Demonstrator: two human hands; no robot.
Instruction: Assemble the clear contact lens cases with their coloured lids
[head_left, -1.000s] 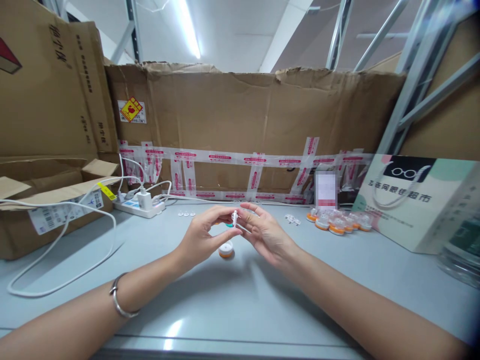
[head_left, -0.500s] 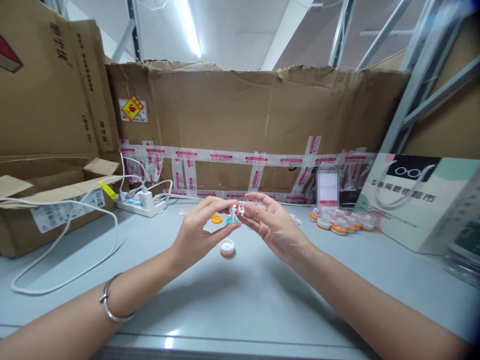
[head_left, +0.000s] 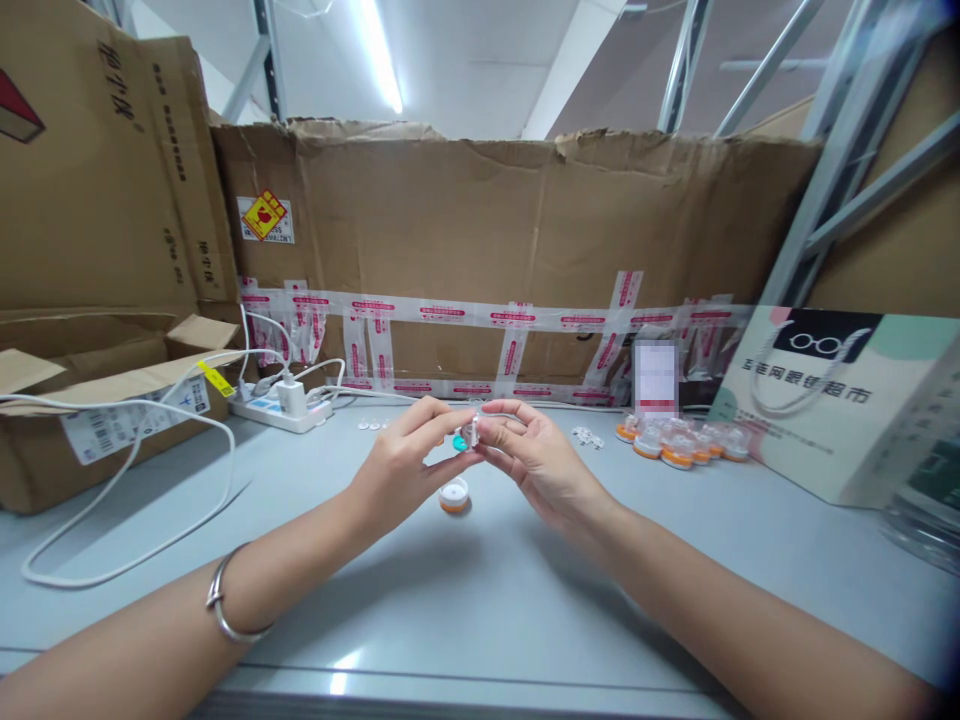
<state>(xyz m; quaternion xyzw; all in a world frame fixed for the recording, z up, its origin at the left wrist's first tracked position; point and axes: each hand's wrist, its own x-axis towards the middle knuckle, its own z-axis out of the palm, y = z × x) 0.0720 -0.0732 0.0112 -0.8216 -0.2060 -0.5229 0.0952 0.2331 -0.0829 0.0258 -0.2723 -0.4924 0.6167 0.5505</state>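
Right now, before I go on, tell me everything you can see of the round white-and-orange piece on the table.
The round white-and-orange piece looks like plastic: a short drum with a white rim around a sunken white floor, a small mark near its centre, and an orange band at the bottom. It sits upright, open side up, on the smooth grey table, nearer the camera than the fingertips of both hands. Neither hand touches it. Whether the orange band is a separate part, I cannot tell.
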